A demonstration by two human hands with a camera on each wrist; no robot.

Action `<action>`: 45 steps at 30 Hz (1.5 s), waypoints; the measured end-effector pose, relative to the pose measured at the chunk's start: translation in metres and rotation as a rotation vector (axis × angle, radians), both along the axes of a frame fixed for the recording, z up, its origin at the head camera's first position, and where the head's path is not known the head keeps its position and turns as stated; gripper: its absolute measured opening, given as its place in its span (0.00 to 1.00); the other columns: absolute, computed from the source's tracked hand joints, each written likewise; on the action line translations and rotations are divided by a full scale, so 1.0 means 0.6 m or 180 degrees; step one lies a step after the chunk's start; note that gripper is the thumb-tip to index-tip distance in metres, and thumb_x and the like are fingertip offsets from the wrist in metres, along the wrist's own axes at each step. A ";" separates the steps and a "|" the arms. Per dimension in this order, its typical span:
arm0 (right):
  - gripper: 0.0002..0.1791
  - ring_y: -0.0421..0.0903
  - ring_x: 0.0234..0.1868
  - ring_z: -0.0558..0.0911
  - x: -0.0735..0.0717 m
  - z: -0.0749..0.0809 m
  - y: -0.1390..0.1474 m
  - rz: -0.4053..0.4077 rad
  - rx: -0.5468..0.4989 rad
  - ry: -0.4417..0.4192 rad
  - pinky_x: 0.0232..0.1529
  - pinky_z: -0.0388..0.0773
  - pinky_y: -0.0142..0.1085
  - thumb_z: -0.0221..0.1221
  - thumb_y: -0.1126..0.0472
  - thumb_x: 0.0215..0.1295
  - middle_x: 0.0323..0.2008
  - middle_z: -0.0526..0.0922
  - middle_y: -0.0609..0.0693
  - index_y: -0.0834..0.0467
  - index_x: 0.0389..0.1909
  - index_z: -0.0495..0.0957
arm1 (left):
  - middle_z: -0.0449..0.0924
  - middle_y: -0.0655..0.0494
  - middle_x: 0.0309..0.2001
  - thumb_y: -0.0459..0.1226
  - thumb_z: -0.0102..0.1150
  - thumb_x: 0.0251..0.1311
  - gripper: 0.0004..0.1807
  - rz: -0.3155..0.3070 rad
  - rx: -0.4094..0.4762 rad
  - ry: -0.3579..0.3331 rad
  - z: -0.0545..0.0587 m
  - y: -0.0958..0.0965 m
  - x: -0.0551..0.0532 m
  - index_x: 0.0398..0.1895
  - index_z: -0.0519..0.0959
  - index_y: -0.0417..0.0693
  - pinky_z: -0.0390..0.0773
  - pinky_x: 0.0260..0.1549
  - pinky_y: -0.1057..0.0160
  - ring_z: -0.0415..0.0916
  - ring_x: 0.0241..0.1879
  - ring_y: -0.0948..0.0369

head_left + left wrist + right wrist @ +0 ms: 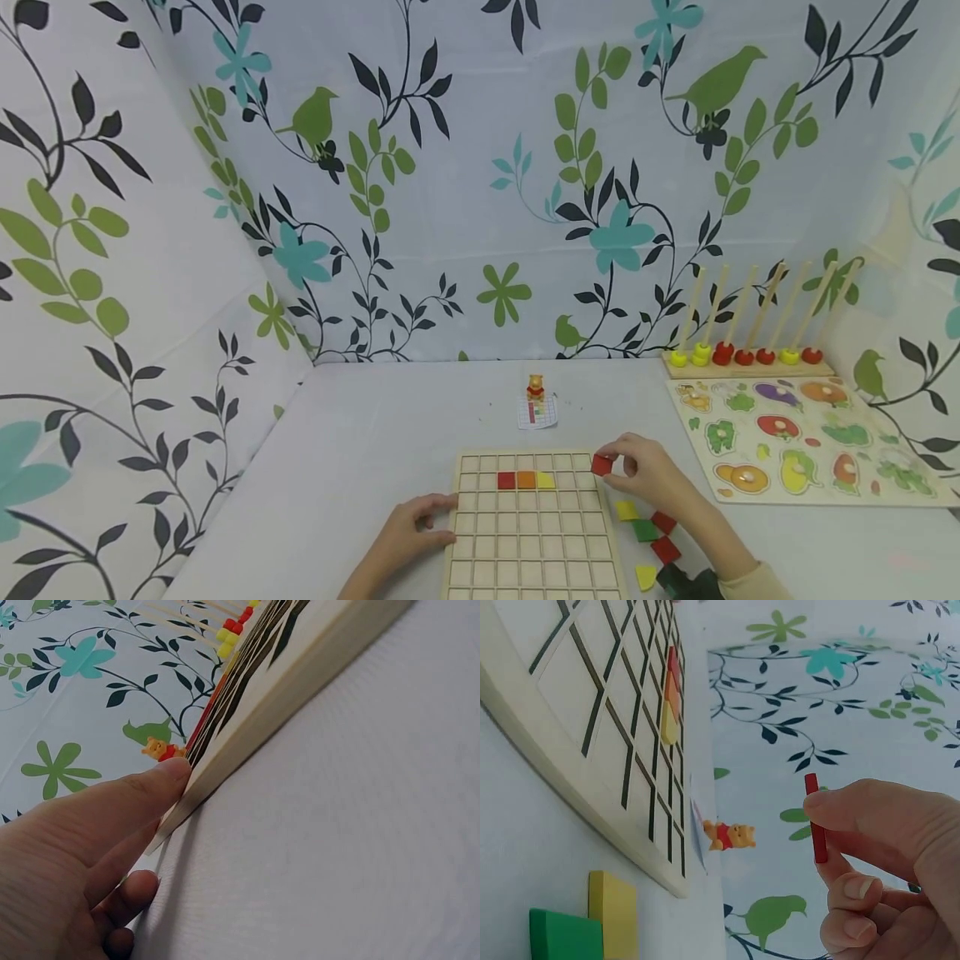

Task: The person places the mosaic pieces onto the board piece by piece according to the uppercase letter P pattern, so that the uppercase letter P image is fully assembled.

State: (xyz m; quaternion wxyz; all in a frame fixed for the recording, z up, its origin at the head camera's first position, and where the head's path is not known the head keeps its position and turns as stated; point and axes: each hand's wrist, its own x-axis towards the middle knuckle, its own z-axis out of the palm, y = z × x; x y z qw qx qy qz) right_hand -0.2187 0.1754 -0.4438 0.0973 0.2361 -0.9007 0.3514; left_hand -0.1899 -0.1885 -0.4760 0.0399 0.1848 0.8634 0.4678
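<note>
A pale wooden grid board lies on the table. Along its upper part a red, an orange and a yellow tile sit side by side in cells. My left hand rests against the board's left edge, fingertip and thumb touching the rim. In the left wrist view, other fingers bend loosely below the edge. Thumb and finger of my right hand pinch a red square tile at the board's upper right corner. The right wrist view shows this red tile edge-on, raised off the table.
Loose red, yellow and green tiles lie right of the board, by the right forearm. Behind it stands a small bear figure on a patterned paper card. A vegetable puzzle board and a bead rack occupy the right side.
</note>
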 end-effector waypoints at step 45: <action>0.13 0.37 0.21 0.65 -0.026 0.000 -0.141 0.0863 0.0003 -0.0191 0.21 0.65 0.28 0.65 0.67 0.49 0.28 0.73 0.43 0.63 0.38 0.80 | 0.78 0.49 0.46 0.36 0.68 0.44 0.22 -0.0046 -0.0019 0.0086 -0.003 -0.003 -0.001 0.45 0.77 0.39 0.64 0.25 0.68 0.65 0.25 0.57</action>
